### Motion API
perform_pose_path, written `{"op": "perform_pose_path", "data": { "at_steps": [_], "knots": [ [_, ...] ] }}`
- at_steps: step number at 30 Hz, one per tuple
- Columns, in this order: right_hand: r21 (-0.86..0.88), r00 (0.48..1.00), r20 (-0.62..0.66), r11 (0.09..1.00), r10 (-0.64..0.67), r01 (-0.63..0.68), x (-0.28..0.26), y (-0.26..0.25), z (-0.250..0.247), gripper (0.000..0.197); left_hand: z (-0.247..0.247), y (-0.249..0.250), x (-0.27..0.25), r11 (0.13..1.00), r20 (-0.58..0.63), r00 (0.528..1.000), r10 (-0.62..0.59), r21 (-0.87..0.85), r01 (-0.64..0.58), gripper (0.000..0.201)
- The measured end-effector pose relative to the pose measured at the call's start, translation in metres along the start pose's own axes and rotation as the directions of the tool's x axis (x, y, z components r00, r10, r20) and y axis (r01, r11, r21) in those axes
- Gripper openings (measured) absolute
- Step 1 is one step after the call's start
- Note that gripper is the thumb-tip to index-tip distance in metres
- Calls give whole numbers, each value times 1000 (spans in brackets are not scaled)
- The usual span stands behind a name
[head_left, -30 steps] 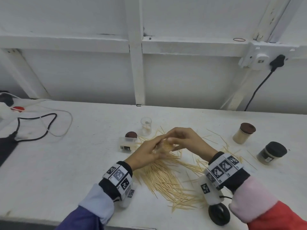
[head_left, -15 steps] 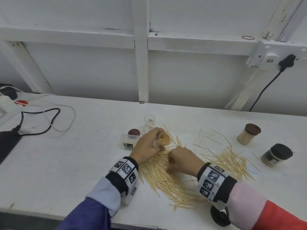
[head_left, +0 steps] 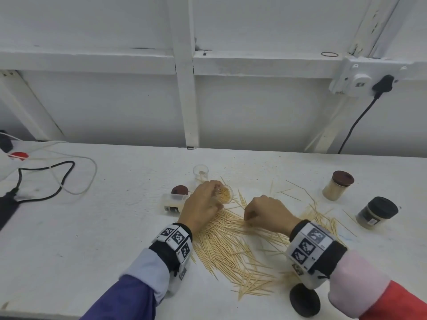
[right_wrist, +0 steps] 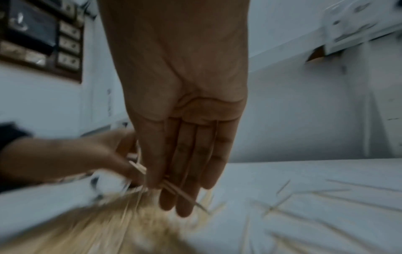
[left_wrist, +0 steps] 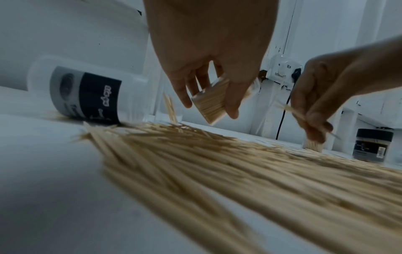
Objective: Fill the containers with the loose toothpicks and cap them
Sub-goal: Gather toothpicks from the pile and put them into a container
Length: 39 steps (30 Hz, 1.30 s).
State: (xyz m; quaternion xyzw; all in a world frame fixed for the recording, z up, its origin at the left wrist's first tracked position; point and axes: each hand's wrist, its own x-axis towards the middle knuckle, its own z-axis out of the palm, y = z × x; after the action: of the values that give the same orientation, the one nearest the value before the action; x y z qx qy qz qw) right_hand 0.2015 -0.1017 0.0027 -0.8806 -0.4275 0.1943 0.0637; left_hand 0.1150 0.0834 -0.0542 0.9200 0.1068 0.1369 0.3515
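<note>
A big pile of loose toothpicks covers the white table in front of me. My left hand grips a clear container packed with toothpicks, tilted and held above the pile; the same container shows between its fingers in the left wrist view. My right hand is down on the pile, pinching a few toothpicks between thumb and fingers. An empty clear container stands behind. Another container lies on its side to the left, a brown cap beside it.
Two capped jars stand at the right: one with a brown lid, one with a black lid. Cables lie at the far left. A wall socket with a black plug is at the upper right. Scattered toothpicks reach toward the jars.
My right hand left the container, dropped onto the pile and took hold of a few toothpicks. The left hand kept the container and shifted slightly back and left.
</note>
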Motion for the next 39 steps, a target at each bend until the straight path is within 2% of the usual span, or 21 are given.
{"op": "perform_pose_path", "data": {
  "at_steps": [3, 5, 8, 13, 16, 20, 26, 30, 35, 37, 39],
  "knots": [
    [142, 1000, -10, 990, -3, 4, -7, 11, -21, 9, 3, -4, 0, 999, 17, 999, 37, 23, -38, 49],
    [172, 998, -56, 985, 4, 6, -8, 15, -32, 7, 5, -5, 1, 997, 32, 997, 65, 47, -67, 49],
    [114, 991, -134, 993, 9, 6, -4, 13, -40, 6, 7, -2, 0, 991, 79, 991, 105, 75, -111, 51],
    [-102, 973, -229, 995, -18, -6, 10, -6, -35, 11, 15, 3, -2, 981, 154, 974, 168, 73, -181, 50],
    [-108, 969, -241, 993, -63, 38, 17, -17, -35, 15, 17, 8, -2, 987, 162, 977, 142, 51, -152, 51],
    [20, 959, -269, 994, -95, 104, 20, -21, -44, 8, 16, 9, -1, 995, 147, 986, 82, -61, -74, 55],
    [118, 977, -190, 985, -101, 125, 28, -15, -48, 6, 21, 9, -2, 994, 164, 985, 59, -100, -43, 59],
    [283, 987, -108, 948, -122, 148, 27, -5, -53, 18, 18, 8, -2, 987, 124, 992, 29, -158, -9, 65],
    [402, 960, -273, 899, -62, 173, 26, -2, -56, 15, 18, 9, -3, 985, 119, 992, 51, -171, -30, 63],
    [372, 940, -331, 904, -83, 210, 25, -5, -53, 14, 18, 14, -4, 982, 116, 991, 72, -181, -51, 60],
    [255, 915, -377, 934, -143, 250, 24, -10, -47, 12, 18, 17, -5, 979, 107, 991, 84, -192, -62, 59]
  ]
}}
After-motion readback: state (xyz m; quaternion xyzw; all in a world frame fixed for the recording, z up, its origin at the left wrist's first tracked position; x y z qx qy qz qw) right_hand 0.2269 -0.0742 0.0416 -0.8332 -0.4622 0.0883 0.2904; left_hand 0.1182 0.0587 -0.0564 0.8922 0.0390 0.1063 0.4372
